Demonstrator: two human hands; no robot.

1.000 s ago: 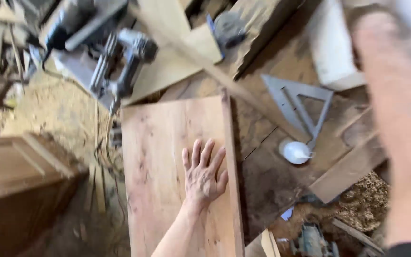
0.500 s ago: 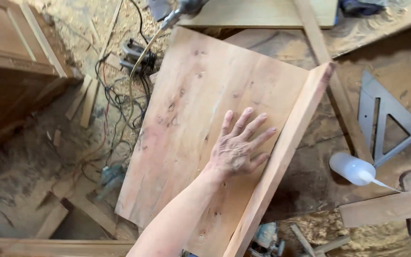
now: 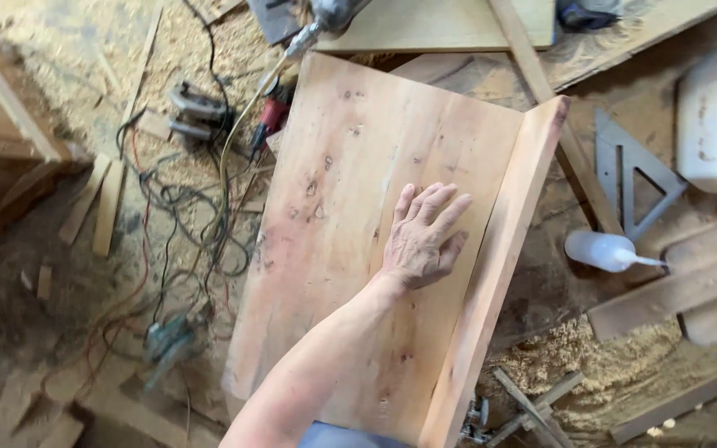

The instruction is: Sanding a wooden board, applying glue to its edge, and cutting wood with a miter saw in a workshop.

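While the left hand (image 3: 421,241) lies open and flat mid-frame, the right hand unseen, the wide board (image 3: 358,249) looks stiff and heavy, best gripped along its long edges

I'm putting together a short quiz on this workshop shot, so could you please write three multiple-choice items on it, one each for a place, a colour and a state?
1. Where does the left hand rest?
A. On the wide wooden board
B. On the metal triangle square
C. On the tangled cables

2. What colour is the squeeze bottle right of the board?
A. Red
B. White
C. Black

3. How is the hand held?
A. Clenched in a fist
B. Gripping a tool
C. Flat, palm down, fingers spread

Answers: 1 A, the palm lies on the board near the upright plank at its right edge. 2 B, its body is pale white. 3 C, the fingers are spread and hold nothing.
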